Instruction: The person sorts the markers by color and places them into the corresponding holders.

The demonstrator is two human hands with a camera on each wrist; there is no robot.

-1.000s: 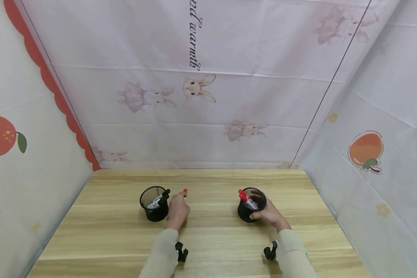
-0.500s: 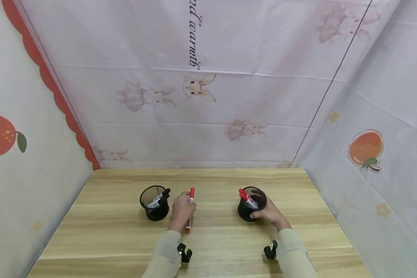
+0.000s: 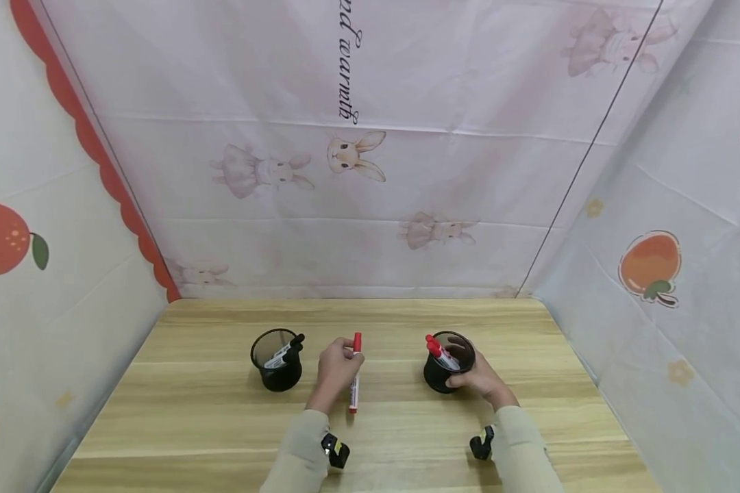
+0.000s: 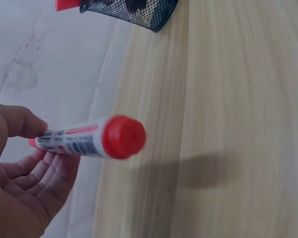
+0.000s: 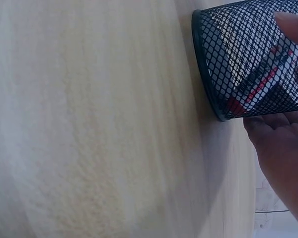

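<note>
My left hand (image 3: 338, 366) pinches a red-capped whiteboard marker (image 3: 354, 396) between thumb and fingers, off the table. In the left wrist view the marker (image 4: 82, 140) points its red end at the camera and casts a shadow on the wood. My right hand (image 3: 482, 380) grips a black mesh pen cup (image 3: 436, 378) round its side. Red-capped markers (image 3: 442, 352) lean inside that cup, caps over the left rim. Through the mesh of the cup (image 5: 253, 59) in the right wrist view, a red marker end shows near the base.
Left of my left hand stands a second black mesh pen cup (image 3: 277, 378), with black-capped markers (image 3: 286, 350) leaning to its right rim. Both cups rest on a wooden table (image 3: 401, 445). Printed cloth walls (image 3: 370, 260) enclose the back and sides.
My left hand has moved right, away from the left cup, carrying the red marker, which shows more fully now. The right hand stays on its cup.
</note>
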